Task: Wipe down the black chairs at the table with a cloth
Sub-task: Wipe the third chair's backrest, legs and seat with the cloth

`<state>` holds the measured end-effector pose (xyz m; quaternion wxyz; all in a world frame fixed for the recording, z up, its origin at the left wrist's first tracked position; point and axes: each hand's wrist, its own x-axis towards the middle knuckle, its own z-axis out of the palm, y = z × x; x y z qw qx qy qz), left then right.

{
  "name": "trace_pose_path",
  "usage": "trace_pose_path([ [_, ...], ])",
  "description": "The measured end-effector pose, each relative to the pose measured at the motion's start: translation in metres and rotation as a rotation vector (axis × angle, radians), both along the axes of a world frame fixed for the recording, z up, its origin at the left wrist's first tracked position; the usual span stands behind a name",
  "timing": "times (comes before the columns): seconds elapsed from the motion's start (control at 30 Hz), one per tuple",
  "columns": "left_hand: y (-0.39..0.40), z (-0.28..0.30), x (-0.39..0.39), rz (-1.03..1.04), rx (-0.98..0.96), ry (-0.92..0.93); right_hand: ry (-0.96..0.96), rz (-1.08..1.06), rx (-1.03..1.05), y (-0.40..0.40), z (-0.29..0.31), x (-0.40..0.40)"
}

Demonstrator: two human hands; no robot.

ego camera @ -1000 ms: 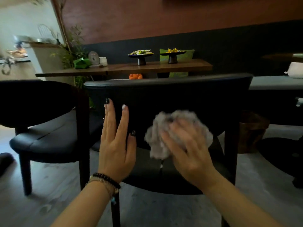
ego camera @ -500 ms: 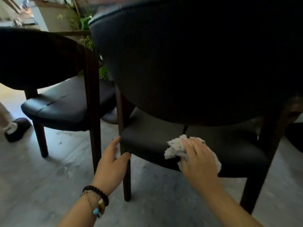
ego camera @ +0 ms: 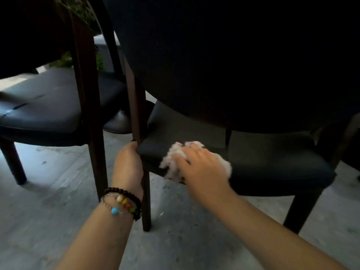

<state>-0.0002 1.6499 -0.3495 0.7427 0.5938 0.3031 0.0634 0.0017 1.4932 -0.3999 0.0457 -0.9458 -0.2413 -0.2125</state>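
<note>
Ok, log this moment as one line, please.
wiping chair seat | right hand presses cloth | left hand grips chair leg

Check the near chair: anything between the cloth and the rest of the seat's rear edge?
Nothing visible. The right hand presses the cloth on the seat's rear edge, and the edge runs bare to the right up to the rear leg. The left hand grips the other rear leg, left of the cloth.
</note>
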Motion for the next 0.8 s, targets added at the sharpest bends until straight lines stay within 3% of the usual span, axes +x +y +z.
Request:
trace_pose_path([
  [0.13, 0.018, -0.018, 0.009, -0.031, -0.142, 0.035, 0.082, -0.143, 0.033, -0.045, -0.005, -0.01],
  [0.33, 0.013, -0.029, 0.013, 0.041, -0.191, 0.083, 0.159, 0.015, 0.006, 0.06, 0.012, 0.051],
  [0.47, -0.001, -0.033, 0.014, 0.033, -0.252, 0.11, 0.104, 0.005, -0.11, 0.099, 0.013, 0.07],
  [0.63, -0.002, -0.042, 0.016, -0.072, -0.389, 0.217, 0.125, 0.109, -0.162, 0.021, 0.012, 0.027],
  [0.8, -0.01, -0.045, 0.014, -0.112, -0.458, 0.233, -0.023, -0.039, -0.093, -0.096, 0.014, -0.036],
])
